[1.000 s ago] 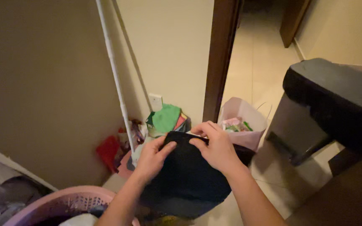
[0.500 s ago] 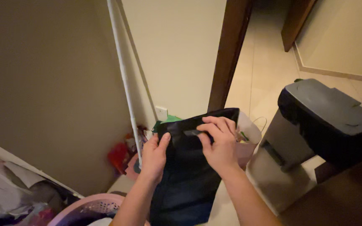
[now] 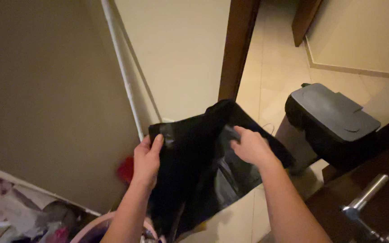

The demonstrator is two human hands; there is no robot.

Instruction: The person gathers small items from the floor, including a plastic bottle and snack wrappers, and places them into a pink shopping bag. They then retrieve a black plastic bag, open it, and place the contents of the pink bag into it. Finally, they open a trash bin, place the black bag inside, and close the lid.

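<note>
Now both hands are on the black plastic bag (image 3: 194, 166), held up just left of the dark pedal bin (image 3: 329, 121). Left hand (image 3: 146, 159) pinches the bag's top left edge; right hand (image 3: 251, 146) grips the upper right side, fingers closed on the film. Its long axis hangs down from the upper edge, tilted toward the lower left, away from the bin.

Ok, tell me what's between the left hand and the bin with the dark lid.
In the head view, the black plastic bag spans that stretch, held up by the left hand, with the right hand in it; then the bin.
</note>
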